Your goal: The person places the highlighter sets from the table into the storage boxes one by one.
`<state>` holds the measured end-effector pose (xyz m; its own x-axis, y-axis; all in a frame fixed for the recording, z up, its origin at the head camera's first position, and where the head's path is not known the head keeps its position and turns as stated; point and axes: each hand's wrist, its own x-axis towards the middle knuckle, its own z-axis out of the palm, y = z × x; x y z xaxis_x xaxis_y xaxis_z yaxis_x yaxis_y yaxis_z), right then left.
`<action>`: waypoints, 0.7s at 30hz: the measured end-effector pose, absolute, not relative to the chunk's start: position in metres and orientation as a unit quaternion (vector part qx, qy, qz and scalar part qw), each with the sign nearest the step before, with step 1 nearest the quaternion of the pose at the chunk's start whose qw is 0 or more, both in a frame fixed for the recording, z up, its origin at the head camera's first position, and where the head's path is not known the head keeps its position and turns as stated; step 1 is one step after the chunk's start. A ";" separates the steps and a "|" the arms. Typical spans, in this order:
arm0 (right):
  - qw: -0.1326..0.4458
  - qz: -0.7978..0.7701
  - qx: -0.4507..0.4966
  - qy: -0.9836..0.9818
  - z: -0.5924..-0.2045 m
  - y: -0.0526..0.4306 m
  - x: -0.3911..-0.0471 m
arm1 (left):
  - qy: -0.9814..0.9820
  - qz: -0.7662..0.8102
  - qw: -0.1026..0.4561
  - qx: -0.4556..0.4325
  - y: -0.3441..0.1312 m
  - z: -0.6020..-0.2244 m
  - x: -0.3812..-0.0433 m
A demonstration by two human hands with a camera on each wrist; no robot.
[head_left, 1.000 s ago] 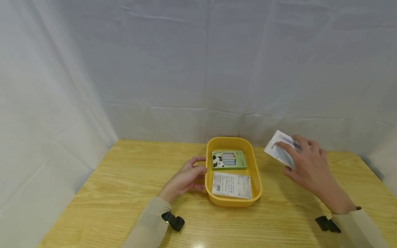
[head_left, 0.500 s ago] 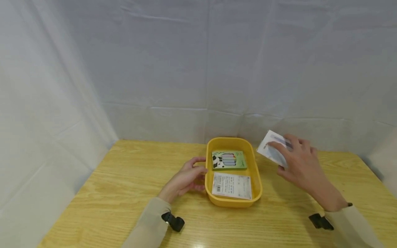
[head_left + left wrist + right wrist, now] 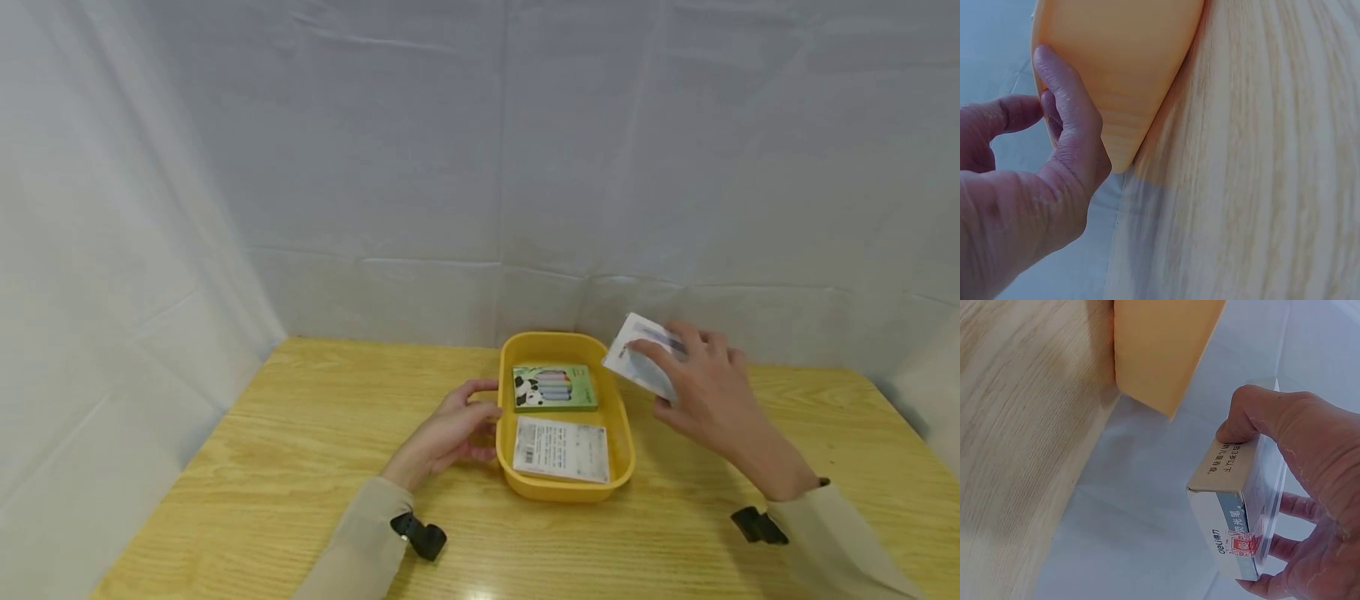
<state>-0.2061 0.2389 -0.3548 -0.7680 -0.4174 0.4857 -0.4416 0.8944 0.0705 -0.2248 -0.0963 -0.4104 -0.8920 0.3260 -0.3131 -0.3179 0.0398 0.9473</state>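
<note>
In the head view, a yellow plastic basket (image 3: pixel 622 467) stands on the table. Inside lie a green box (image 3: pixel 555 388) picturing a panda and coloured markers, and a white printed box (image 3: pixel 561 450) nearer the person. My left hand (image 3: pixel 450 429) holds the basket's left side, thumb at the rim and fingers against the outer wall (image 3: pixel 1122 75). My right hand (image 3: pixel 708 387) grips a white highlighter box (image 3: pixel 645 354), raised and tilted beside the basket's far right rim. In the right wrist view, the highlighter box (image 3: pixel 1229 531) sits between thumb and fingers, its printed end showing.
A wooden table (image 3: pixel 300 450) carries the basket. Behind it hangs a pale sheet (image 3: pixel 390 167), and another sheet (image 3: pixel 97 292) covers the left side. Black straps are on both wrists.
My right hand has moved left with the highlighter box, bringing it to the basket's right rim. The left hand and basket stay where they were.
</note>
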 end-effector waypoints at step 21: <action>0.232 0.038 0.253 -0.939 -0.352 0.216 -0.218 | 0.682 0.692 0.237 0.010 -0.097 -0.411 -0.224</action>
<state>-0.2176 0.2160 -0.3523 -0.7645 -0.4574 0.4541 -0.4928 0.8690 0.0457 -0.2238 -0.0970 -0.4106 -0.8879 0.3409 -0.3090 -0.3141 0.0416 0.9485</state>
